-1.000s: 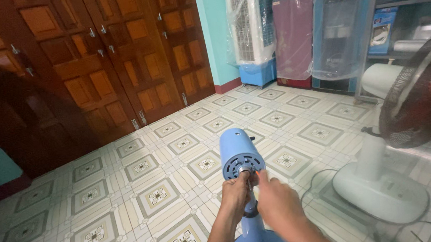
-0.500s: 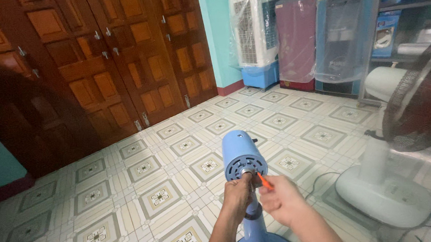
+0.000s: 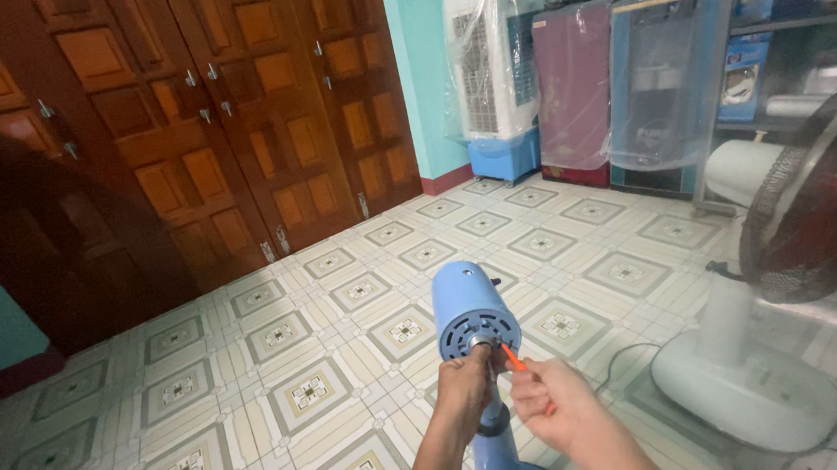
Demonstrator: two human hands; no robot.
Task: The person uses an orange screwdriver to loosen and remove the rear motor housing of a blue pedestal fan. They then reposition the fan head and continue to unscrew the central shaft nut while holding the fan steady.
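Observation:
A light blue fan motor housing (image 3: pixel 467 311) stands on a blue stand (image 3: pixel 497 448) in front of me, its vented front face with the shaft turned toward me. My left hand (image 3: pixel 463 387) reaches up and pinches the shaft at the middle of that face. My right hand (image 3: pixel 557 412) is just to the right, closed around a thin orange tool (image 3: pixel 513 358) whose tip points up toward the motor face.
A white pedestal fan with a round base (image 3: pixel 747 379) and dark grille (image 3: pixel 814 206) stands at the right, a black cord (image 3: pixel 620 360) on the patterned tile floor. Brown wooden cupboard doors (image 3: pixel 190 133) line the left; plastic-wrapped appliances (image 3: pixel 490 61) stand at the back.
The orange tool has come into sight in my right hand, which drew back slightly to the right from the motor face. My left hand stays at the shaft.

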